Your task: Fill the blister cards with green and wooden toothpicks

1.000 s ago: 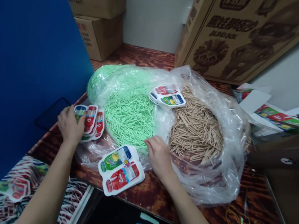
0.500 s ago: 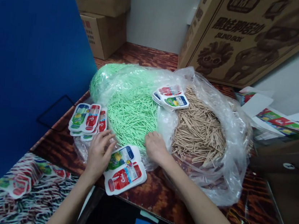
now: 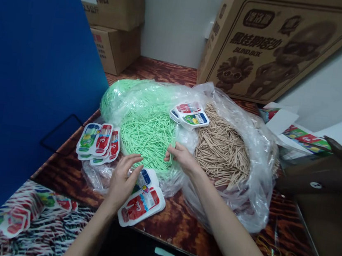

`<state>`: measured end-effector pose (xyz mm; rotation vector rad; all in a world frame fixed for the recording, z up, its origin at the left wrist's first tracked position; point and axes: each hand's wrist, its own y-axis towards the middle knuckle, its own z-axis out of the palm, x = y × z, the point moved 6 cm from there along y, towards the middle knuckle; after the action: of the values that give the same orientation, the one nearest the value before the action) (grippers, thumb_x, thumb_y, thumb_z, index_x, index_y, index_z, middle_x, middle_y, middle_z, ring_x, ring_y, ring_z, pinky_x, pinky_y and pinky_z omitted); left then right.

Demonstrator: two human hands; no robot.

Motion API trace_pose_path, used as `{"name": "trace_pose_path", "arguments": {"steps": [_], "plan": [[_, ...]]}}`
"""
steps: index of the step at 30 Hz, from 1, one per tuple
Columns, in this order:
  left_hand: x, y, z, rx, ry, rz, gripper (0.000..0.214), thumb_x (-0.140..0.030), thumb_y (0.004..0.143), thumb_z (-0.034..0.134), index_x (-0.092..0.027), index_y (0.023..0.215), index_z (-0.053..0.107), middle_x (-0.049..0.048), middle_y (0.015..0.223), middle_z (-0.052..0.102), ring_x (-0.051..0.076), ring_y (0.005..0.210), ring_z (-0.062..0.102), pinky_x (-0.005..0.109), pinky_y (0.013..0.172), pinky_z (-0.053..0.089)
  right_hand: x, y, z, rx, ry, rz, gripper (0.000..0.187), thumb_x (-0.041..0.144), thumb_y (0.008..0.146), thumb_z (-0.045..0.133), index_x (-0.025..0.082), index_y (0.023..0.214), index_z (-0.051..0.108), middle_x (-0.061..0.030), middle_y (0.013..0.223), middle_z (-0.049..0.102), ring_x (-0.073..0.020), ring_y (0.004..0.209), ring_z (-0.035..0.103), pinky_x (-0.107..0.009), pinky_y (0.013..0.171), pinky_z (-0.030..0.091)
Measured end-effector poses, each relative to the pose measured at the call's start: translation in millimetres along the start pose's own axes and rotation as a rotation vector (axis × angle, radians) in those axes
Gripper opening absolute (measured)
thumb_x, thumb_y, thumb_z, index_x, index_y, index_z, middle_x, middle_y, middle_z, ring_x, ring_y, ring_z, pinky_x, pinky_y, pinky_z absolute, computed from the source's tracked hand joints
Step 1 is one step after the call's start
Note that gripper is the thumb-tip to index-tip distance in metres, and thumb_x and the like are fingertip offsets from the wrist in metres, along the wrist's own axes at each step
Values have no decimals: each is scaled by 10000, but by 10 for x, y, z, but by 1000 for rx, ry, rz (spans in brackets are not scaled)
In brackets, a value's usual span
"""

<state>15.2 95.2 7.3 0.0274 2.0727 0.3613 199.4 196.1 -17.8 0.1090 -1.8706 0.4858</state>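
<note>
My left hand (image 3: 125, 178) hovers over the edge of a stack of jar-shaped cola-and-lemon printed packets (image 3: 144, 203), its fingers spread from the thumb and nothing seen between them. At the near right edge of a heap of thin green sticks (image 3: 146, 129), my right hand (image 3: 182, 158) is closed in a pinch. A short green stick shows at its fingertips; how many it holds I cannot tell. The green heap lies in an opened clear plastic bag (image 3: 179, 176). Left of it rests another stack of printed packets (image 3: 94, 139).
Brown sticks (image 3: 223, 147) fill a second clear bag on the right. More packets (image 3: 189, 114) lie between the heaps. Cartons (image 3: 273, 53) stand behind, a blue panel (image 3: 32, 86) at left. Rubber bands (image 3: 268, 246) lie at the table's right front, and striped wrapped pieces (image 3: 49, 229) lower left.
My right hand has lifted slightly from the green heap with a stick in its fingertips. My left hand has shifted right, over the near packets. The camera view has shifted a little.
</note>
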Motion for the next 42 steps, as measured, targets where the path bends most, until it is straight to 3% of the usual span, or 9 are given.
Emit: {"name": "trace_pose_path", "arguments": {"steps": [5,8,15,18,21,24,28,33,42], "plan": [[35,349,283,-10,-558,-262,411,-394,829,587,-214,1197,545,112,1249,591,232,1073,606,379,874,502,-16,-193,154,279,667,78,341,379,709,721,188,760,442,50,656,557,-85,520,542,-251,563,481],[3,540,547,68,-713,-335,435,-433,838,559,-213,1212,531,122,1278,578,221,1043,625,351,829,518,-95,-300,307,383,785,141,363,360,681,767,180,749,459,49,642,564,-80,515,535,-242,551,473],[-175,467,911,213,-517,-232,258,-385,843,535,-180,859,690,60,817,711,210,820,661,331,772,518,-190,-511,496,490,997,211,368,318,677,782,172,828,480,54,629,545,-69,522,507,-207,531,412],[-207,312,823,223,-469,-201,279,-385,867,511,-186,952,688,64,920,719,203,856,658,327,806,507,-172,-595,428,483,981,221,363,317,684,771,177,806,459,74,600,502,-34,454,409,-159,446,293],[-67,167,500,37,-492,-262,354,-411,879,505,-190,1134,612,84,1090,686,199,929,653,336,841,499,-159,-534,237,308,801,174,334,391,729,707,184,825,464,65,616,507,-43,435,391,-163,406,251],[137,-2,183,-109,-413,-346,350,-427,828,585,-167,1056,637,82,1002,704,215,948,652,351,868,488,-107,-350,92,113,381,83,216,393,846,538,202,810,445,57,615,512,-70,427,398,-190,406,286],[271,-199,65,-46,-368,-389,327,-432,782,632,-169,972,675,66,931,715,217,900,661,333,817,501,58,-131,175,-22,-341,-66,159,241,914,415,191,774,470,18,652,558,-116,562,511,-223,539,368],[278,-315,57,-6,-363,-392,287,-404,783,634,-173,943,690,55,885,718,210,865,660,315,768,508,187,-177,457,-12,-1017,-176,221,87,898,385,178,1031,536,-92,949,669,-201,844,627,-268,676,400],[147,-165,206,5,-492,-413,304,-391,794,632,-170,1002,659,69,951,710,209,919,655,325,830,498,246,-428,42,-181,-1038,-88,169,218,937,407,193,932,574,-82,866,679,-193,776,626,-260,629,357]]}}
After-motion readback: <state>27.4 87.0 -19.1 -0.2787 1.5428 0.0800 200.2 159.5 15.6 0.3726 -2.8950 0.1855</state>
